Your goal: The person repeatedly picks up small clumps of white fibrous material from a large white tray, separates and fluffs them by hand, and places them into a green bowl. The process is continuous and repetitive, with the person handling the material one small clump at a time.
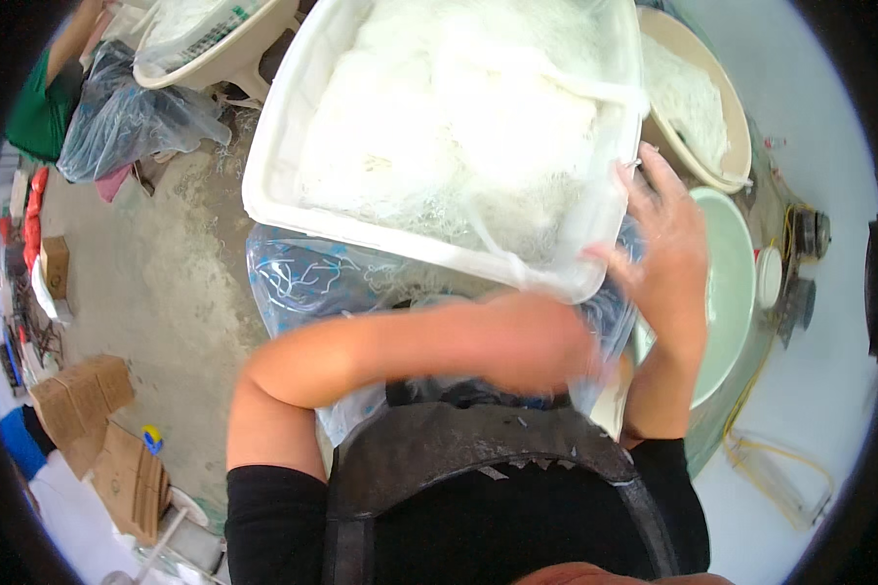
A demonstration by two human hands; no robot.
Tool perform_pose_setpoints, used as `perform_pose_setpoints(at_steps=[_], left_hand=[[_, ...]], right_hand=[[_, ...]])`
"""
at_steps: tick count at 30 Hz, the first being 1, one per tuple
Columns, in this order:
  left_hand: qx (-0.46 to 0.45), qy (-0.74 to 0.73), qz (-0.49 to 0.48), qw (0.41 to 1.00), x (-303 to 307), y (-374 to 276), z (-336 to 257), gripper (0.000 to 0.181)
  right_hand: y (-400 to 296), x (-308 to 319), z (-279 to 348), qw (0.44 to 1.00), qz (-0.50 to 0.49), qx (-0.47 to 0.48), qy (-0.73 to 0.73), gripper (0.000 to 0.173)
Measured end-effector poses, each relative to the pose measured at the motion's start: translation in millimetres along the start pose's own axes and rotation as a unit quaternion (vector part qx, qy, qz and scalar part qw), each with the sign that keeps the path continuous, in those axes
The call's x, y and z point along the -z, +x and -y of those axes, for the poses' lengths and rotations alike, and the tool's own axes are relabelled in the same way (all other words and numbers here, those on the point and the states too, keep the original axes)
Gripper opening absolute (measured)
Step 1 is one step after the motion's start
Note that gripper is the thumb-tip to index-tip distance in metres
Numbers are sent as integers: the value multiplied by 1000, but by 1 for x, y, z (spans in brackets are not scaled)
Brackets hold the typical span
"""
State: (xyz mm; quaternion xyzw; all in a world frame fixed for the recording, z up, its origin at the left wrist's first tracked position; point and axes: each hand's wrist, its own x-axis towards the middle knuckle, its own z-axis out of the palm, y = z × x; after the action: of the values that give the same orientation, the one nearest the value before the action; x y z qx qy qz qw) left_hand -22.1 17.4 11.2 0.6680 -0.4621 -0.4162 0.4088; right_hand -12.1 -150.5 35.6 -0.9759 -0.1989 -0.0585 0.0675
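Observation:
A large white plastic tub (417, 252), heaped with pale translucent strands (468, 131), stands before me. A whitish strip lies over its near rim and another over its right rim. My right hand (655, 227) is at the tub's right wall near the front corner, fingers spread, a small metallic thing by the fingertips. Crossing low in front of the tub, my left hand (545, 340) is blurred by motion beside the near right corner; its fingers and any content cannot be made out. Clear plastic sheeting (300, 270) with blue marks covers my lap under the tub.
Beige basins with similar strands stand at upper left (190, 69) and upper right (739, 139). A pale green basin (732, 292) is at my right. A co-worker's green sleeve (36, 117) shows at upper left. Cardboard boxes (80, 395) and yellow tape (152, 439) lie at lower left.

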Motion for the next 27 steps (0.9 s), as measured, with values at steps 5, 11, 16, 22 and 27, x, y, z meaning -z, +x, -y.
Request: perform_pose_setpoints(at_steps=[5,11,16,22,27], left_hand=[[-376,-474,84,792,24,-26,1,39],[-67,-824,-212,521,30,-19,15,36],[-139,-13,-673,726,-3,7,59,38],[-180,24,-646,742,-21,52,27,13],[-116,-285,-303,902,-1,22,-4,27]], right_hand=[[2,-10,44,933,-19,260,249,60],[-1,-15,56,579,-132,-39,803,38],[12,-27,42,762,-331,-125,543,28],[1,-19,25,909,-267,-54,315,10],[-9,-10,29,638,-294,-240,671,16]])
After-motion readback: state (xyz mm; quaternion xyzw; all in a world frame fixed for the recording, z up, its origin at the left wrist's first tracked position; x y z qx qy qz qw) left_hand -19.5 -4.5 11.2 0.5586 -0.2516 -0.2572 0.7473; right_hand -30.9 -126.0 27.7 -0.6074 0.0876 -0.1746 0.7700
